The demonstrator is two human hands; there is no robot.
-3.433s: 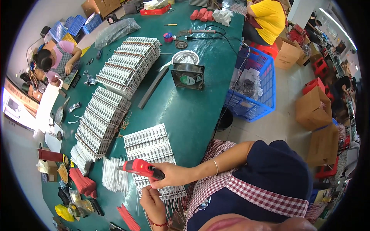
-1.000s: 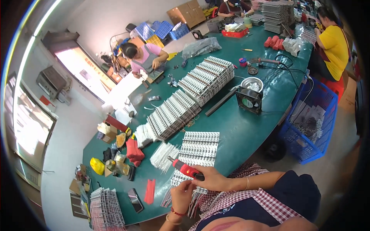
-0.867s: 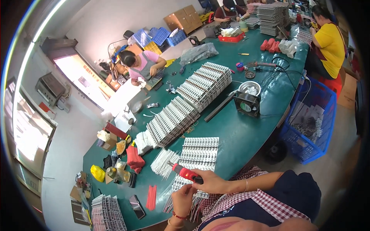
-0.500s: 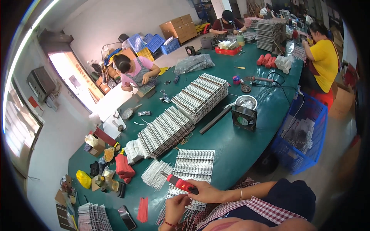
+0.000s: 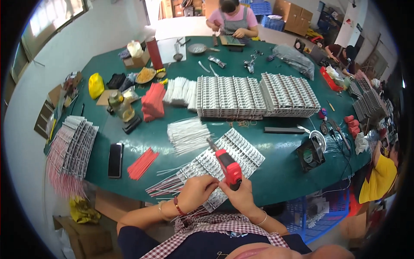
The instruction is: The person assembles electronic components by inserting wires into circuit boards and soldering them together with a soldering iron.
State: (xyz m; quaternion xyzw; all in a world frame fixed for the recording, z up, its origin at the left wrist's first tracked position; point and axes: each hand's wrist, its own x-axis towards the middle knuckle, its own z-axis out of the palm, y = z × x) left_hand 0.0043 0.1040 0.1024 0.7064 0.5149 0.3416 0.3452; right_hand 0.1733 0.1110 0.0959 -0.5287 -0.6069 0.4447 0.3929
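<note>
My right hand (image 5: 239, 194) is wrapped round a red-and-black cordless screwdriver (image 5: 228, 165), its metal tip pointing away over the panel. My left hand (image 5: 199, 191) has its fingers pinched together beside the right thumb; whatever they hold is too small to make out. Under both hands lies a white panel (image 5: 246, 151) of rowed small parts, partly hidden by them. Red and white wires (image 5: 166, 186) stick out at its left edge. A pile of white wires (image 5: 188, 135) lies just beyond the panel, and a bundle of red wires (image 5: 142, 163) is to the left.
Two stacks of panels (image 5: 231, 96) stand across the green table (image 5: 276, 159). A phone (image 5: 115, 160) and a stack of wired panels (image 5: 79, 146) are at left. A black fan (image 5: 310, 154) sits at right. Across the table a person (image 5: 233, 21) works.
My view has swung left, bringing the left side of the table into fuller sight. The screwdriver, earlier pointing left, now points mostly away from me. Both hands stay close together over the panel.
</note>
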